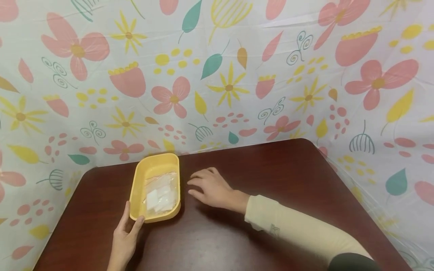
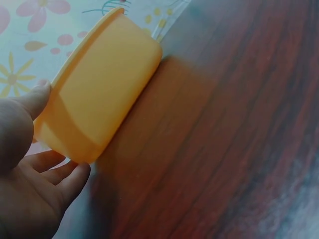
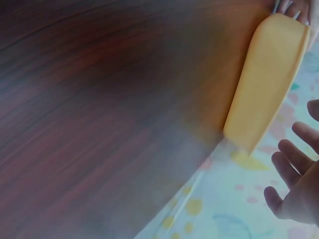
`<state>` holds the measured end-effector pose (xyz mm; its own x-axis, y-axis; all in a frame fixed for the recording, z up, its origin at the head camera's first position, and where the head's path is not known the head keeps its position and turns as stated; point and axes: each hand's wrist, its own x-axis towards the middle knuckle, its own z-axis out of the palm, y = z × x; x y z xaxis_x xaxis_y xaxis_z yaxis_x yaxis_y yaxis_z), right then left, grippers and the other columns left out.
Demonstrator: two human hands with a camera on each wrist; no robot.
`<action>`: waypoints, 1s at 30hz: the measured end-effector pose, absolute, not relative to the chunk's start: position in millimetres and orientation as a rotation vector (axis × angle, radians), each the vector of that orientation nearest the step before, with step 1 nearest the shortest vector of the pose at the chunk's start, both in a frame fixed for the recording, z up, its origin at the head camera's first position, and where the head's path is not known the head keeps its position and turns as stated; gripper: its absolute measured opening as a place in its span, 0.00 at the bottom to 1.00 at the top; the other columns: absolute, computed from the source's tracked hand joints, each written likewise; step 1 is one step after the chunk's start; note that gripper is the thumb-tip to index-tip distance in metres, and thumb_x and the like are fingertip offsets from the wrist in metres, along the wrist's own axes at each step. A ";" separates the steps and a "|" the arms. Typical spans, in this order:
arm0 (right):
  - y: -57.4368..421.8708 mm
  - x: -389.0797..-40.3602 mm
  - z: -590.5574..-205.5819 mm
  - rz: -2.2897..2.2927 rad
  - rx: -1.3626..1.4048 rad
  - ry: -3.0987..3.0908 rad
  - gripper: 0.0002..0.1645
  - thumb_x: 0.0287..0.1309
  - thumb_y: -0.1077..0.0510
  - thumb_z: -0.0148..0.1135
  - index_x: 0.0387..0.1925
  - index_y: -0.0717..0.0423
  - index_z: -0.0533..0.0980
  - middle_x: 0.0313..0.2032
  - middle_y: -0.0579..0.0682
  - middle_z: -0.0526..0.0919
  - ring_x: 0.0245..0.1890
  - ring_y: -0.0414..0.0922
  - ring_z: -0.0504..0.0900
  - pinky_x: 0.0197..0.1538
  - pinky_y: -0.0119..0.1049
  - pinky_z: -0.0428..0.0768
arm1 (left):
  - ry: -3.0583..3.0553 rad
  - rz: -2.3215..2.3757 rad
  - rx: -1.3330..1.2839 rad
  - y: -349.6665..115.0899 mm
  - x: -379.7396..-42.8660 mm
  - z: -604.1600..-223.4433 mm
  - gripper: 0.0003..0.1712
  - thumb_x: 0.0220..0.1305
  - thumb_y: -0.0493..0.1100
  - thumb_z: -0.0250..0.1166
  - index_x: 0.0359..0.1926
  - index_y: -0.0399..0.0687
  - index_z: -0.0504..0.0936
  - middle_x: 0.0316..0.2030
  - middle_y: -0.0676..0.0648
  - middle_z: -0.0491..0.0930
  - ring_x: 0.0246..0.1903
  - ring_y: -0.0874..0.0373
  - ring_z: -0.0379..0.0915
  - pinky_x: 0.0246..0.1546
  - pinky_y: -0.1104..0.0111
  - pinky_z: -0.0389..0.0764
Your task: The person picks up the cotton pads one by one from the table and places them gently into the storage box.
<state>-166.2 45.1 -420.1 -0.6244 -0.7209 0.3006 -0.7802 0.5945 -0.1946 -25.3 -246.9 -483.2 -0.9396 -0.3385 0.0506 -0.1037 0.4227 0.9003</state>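
A yellow plastic tray (image 1: 133,195) with rounded corners rests on the dark table, its long side pointing away from me. Inside lie several clear plastic packets (image 1: 162,195) with white pieces in them. My left hand (image 1: 123,239) holds the tray's near left corner. In the left wrist view, the thumb (image 2: 37,99) is at the rim and the other fingers reach round the lower corner. To the right of the tray, my right hand (image 1: 211,188) hovers apart from it, fingers loosely extended and holding nothing. The right wrist view shows these fingers (image 3: 294,157) spread beside the tray.
The dark red-brown wooden table (image 1: 210,241) has rounded far corners. A white cloth (image 1: 237,109) printed with flowers and leaves hangs behind it and along both sides. The tray stands close to the table's far edge.
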 end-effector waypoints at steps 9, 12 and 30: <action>122.8 -167.3 -423.8 0.519 1.099 -2.599 0.23 0.66 0.42 0.64 0.56 0.48 0.83 0.61 0.50 0.79 0.63 0.47 0.74 0.68 0.59 0.61 | -2.481 -1.512 0.378 -250.8 -25.3 -480.9 0.45 0.72 0.48 0.64 0.80 0.63 0.49 0.77 0.48 0.49 0.74 0.48 0.42 0.74 0.55 0.48; 149.1 -166.2 -425.6 0.545 1.018 -2.615 0.25 0.65 0.42 0.65 0.58 0.48 0.82 0.63 0.51 0.77 0.65 0.49 0.73 0.68 0.61 0.59 | -2.512 -1.485 0.370 -252.0 -26.4 -479.1 0.45 0.72 0.48 0.64 0.80 0.62 0.48 0.77 0.46 0.49 0.74 0.48 0.43 0.68 0.77 0.54; 296.0 -126.2 -434.6 0.641 0.511 -2.647 0.37 0.59 0.42 0.71 0.65 0.53 0.76 0.69 0.60 0.69 0.70 0.60 0.63 0.71 0.68 0.42 | -2.793 -1.199 0.290 -269.4 -13.6 -457.9 0.48 0.75 0.57 0.58 0.80 0.69 0.34 0.79 0.42 0.41 0.72 0.29 0.46 0.64 0.32 0.56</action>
